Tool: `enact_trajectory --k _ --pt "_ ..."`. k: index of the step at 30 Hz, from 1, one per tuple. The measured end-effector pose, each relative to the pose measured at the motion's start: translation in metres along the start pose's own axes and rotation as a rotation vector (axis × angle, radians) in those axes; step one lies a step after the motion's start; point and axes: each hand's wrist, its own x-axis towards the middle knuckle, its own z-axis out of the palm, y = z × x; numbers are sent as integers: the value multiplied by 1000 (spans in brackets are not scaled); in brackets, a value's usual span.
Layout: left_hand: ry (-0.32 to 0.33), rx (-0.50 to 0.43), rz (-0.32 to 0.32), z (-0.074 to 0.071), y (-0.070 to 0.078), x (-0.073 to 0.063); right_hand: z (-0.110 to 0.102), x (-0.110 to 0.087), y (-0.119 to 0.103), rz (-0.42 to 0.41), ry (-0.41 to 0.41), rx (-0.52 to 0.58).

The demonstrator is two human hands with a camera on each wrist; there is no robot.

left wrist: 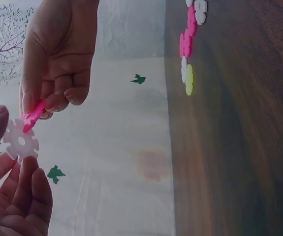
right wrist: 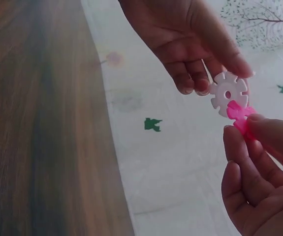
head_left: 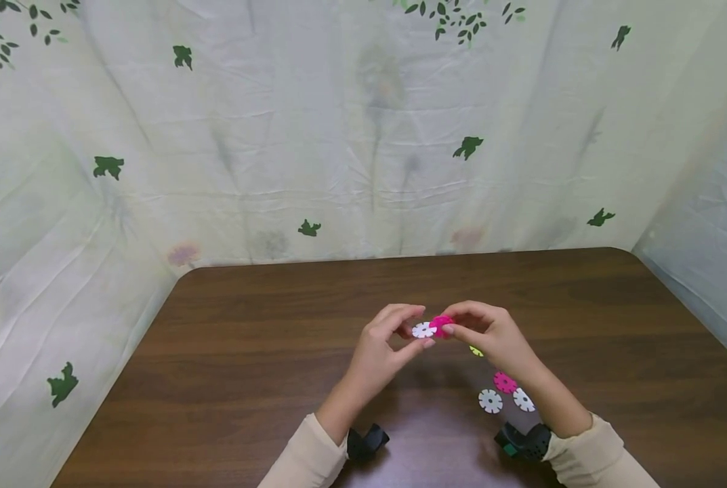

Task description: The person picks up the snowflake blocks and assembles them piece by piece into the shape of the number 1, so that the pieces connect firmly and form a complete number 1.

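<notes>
Over the table, my left hand (head_left: 381, 346) pinches a white notched plastic disc (head_left: 422, 331) between thumb and fingers. My right hand (head_left: 494, 335) holds a pink notched disc (head_left: 441, 326) by its edge, between thumb and forefinger. The two discs meet at their rims. In the right wrist view, the pink disc (right wrist: 238, 114) stands crosswise against the lower rim of the white disc (right wrist: 228, 88). Whether their slots are fully interlocked cannot be told. Part of the white disc is hidden by the left fingers in the left wrist view.
On the brown table (head_left: 265, 379), near the right forearm, lie a pink disc (head_left: 505, 382), a greyish-white disc (head_left: 490, 401) and a white disc (head_left: 524, 400). A yellow disc (head_left: 475, 351) is partly covered by the right hand. A printed curtain (head_left: 339, 135) hangs behind the table.
</notes>
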Motion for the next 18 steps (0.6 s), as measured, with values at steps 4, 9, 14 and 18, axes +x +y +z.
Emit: enact_trajectory --k 4,9,14,18 --pt "-22 43 63 3 -2 -2 2 -1 3 5 0 5" --pt "-22 70 70 7 -1 -4 5 -1 4 8 -13 69" --pt "-8 91 65 9 -2 -5 8 -2 3 -3 -45 117" --pt "4 120 93 8 -4 -4 8 -2 2 -4 -41 87"
